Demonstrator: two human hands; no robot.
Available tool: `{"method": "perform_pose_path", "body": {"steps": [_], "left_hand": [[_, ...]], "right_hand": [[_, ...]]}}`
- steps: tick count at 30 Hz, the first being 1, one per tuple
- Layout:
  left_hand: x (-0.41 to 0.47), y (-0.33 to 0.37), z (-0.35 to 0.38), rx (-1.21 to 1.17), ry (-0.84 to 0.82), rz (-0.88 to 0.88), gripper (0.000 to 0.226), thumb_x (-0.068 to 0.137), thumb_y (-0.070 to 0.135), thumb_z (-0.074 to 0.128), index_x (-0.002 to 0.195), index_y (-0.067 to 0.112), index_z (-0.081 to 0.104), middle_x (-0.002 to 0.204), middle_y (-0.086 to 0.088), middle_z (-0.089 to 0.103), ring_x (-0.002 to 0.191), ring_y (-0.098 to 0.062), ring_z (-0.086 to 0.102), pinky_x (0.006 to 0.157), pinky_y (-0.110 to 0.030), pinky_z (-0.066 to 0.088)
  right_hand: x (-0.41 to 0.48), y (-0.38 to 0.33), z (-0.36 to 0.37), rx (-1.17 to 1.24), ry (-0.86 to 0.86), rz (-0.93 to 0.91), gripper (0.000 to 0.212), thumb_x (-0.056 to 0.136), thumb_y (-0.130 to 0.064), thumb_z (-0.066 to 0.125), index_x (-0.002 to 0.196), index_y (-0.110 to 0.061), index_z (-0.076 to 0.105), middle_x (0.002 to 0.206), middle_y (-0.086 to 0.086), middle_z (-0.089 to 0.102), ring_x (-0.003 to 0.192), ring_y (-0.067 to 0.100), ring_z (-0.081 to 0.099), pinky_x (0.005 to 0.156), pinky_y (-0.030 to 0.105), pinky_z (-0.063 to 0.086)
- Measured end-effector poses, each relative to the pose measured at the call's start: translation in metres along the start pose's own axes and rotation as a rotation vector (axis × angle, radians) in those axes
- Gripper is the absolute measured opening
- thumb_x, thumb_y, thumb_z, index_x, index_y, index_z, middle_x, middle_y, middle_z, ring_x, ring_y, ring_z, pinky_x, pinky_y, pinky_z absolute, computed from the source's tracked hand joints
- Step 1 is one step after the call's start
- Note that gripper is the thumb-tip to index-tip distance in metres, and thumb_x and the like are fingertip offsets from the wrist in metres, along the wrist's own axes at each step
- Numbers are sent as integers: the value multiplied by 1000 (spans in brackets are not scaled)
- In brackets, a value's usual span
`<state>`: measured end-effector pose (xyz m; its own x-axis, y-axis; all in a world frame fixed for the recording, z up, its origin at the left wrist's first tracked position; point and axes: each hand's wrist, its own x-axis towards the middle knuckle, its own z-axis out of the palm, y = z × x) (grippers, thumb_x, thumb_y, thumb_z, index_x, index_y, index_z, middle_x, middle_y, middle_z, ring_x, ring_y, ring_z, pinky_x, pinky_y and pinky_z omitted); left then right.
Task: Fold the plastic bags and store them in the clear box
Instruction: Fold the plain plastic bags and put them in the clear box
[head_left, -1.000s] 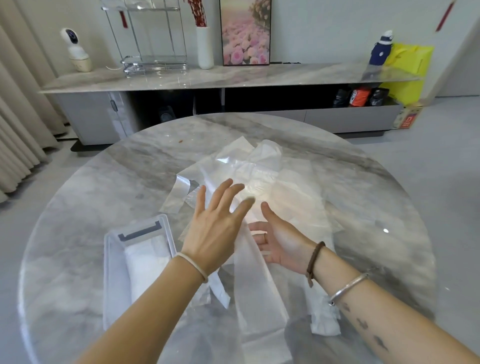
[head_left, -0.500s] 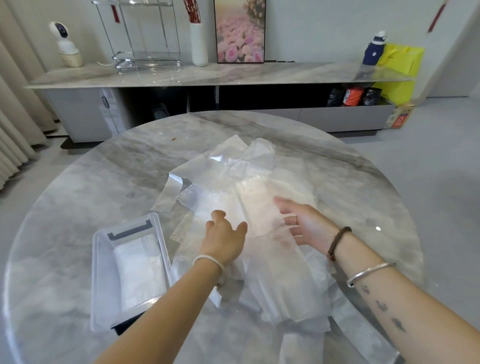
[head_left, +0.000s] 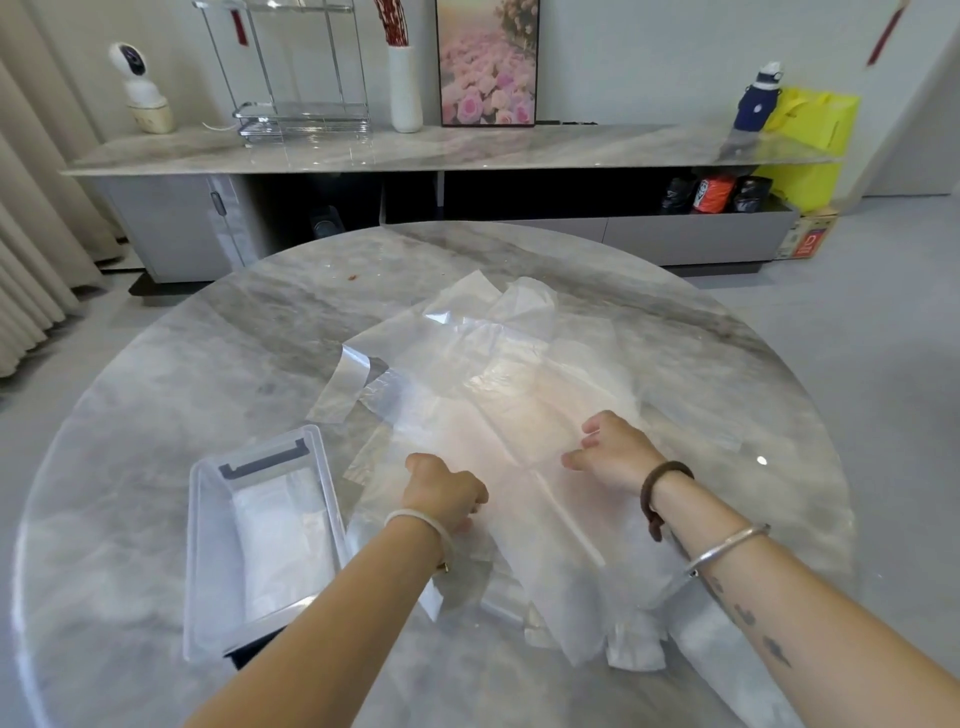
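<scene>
Here, a heap of clear plastic bags (head_left: 493, 364) is lying spread across the middle of the round marble table (head_left: 171, 384). My left hand (head_left: 445, 493) is clenching its fingers on the near part of the top bag (head_left: 519, 467); my right hand (head_left: 618, 454) is pinching the same bag near it. The clear box (head_left: 205, 525) is sitting left of the heap, holding a folded bag (head_left: 275, 530).

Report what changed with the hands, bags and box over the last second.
The left hand, open and raised a second ago, dropped and now grips the translucent white plastic bag; the right hand curled its fingers and appears to pinch it too. The clear rectangular plastic box and round marble table stayed put.
</scene>
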<state>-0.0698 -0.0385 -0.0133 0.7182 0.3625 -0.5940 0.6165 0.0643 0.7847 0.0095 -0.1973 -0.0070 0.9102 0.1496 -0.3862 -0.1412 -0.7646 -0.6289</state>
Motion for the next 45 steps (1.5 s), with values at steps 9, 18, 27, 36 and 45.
{"method": "perform_pose_path", "body": {"steps": [9,18,27,36,45], "left_hand": [[4,7,-16,-26,-5,37,68,80,-3,61,138,0,25,76,-8,48,62,-15,47,54,-25,38],[-8,23,-26,-196,-9,224,36,81,-12,54,109,8,45,59,-7,58,60,-17,50,62,-24,41],[-23,35,-44,-118,28,492,21,86,2,57,85,22,62,70,-1,56,69,-8,54,70,-19,41],[-39,41,-53,42,161,713,29,82,-1,62,66,22,61,57,3,47,45,4,47,49,-2,34],[-50,45,-60,150,243,752,30,82,4,63,64,28,57,77,6,51,75,-9,50,68,-13,38]], "right_hand": [[-4,-8,-2,687,-82,56,26,80,7,60,100,-8,55,71,5,59,54,11,58,48,19,43],[-19,-24,-14,1002,-19,-91,27,81,9,54,104,-5,55,58,1,65,50,10,59,47,18,45],[-40,-35,-23,598,52,-408,28,86,9,51,86,-16,61,74,-1,59,63,9,49,55,13,41],[-51,-39,-28,467,119,-503,22,80,6,64,88,-15,64,76,-8,57,58,-10,55,56,4,42],[-61,-45,-35,272,264,-502,17,81,-9,66,72,-23,62,77,-9,50,66,3,42,63,8,34]]}}
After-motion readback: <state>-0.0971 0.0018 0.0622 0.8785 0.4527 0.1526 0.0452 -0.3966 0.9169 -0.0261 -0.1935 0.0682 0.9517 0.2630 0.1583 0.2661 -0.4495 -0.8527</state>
